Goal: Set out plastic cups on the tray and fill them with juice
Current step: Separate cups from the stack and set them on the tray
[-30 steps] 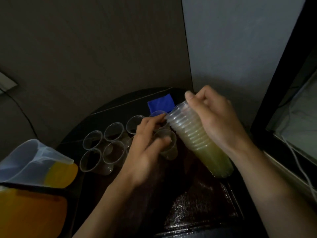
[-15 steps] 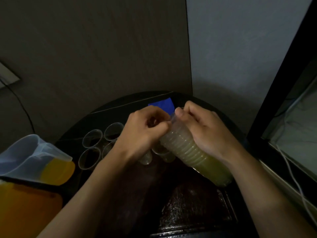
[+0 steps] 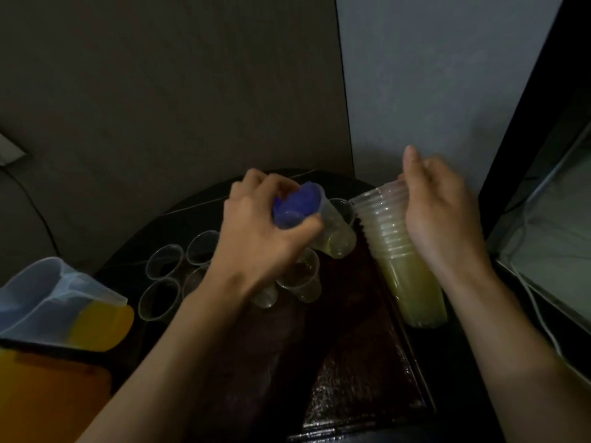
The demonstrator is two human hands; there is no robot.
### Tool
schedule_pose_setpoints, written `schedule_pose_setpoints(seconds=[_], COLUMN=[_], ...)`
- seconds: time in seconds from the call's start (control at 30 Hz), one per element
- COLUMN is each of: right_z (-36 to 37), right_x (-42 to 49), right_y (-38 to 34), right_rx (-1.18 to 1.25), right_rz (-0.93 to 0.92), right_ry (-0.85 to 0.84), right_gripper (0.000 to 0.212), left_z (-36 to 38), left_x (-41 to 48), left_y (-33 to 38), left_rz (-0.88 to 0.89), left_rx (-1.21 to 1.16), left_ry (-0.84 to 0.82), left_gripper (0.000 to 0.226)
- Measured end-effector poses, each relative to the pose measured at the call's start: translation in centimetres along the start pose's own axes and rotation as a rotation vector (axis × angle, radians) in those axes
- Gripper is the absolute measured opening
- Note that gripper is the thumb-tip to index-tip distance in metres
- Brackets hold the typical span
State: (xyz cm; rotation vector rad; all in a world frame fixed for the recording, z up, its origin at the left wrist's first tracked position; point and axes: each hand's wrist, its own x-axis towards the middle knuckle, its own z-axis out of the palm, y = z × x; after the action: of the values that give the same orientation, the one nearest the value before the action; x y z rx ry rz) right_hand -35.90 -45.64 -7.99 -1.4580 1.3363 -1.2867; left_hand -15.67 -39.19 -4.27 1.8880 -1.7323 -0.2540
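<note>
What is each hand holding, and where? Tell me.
Left hand: a single cup, tilted, gripped around its side near the rim. Right hand: the cup stack, held at its upper side.

Near half of tray (image 3: 367, 378) lay bare, open to approach from the near side. Far-left end crowded with empty cups (image 3: 164, 260), rims close together. Cup stack (image 3: 403, 257) blocked the right edge; jug (image 3: 60, 302) stood left, off the tray. Walls (image 3: 192, 91) closed the far side.
</note>
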Motion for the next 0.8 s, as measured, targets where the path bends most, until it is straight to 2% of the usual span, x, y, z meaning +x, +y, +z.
schedule_pose_setpoints(seconds=[0.23, 0.4, 0.5, 0.8], right_z=[-1.1, -1.3, -1.2, -1.0], right_x=[0.5, 0.6, 0.6, 0.5], right_y=[0.1, 0.3, 0.2, 0.2], right_rx=[-0.063, -0.068, -0.011, 0.02], right_rz=[-0.015, -0.013, -0.017, -0.003], right_ry=[0.17, 0.197, 0.187, 0.165], right_gripper=[0.044, 0.042, 0.041, 0.043], left_z=[4.5, 6.5, 6.9, 7.6], left_x=[-0.5, -0.7, -0.8, -0.7], left_y=[0.2, 0.1, 0.0, -0.4], left_rz=[0.158, 0.185, 0.169, 0.153], left_rx=[0.208, 0.322, 0.338, 0.335], left_ry=[-0.087, -0.116, -0.168, -0.181], left_gripper=[0.071, 0.086, 0.087, 0.077])
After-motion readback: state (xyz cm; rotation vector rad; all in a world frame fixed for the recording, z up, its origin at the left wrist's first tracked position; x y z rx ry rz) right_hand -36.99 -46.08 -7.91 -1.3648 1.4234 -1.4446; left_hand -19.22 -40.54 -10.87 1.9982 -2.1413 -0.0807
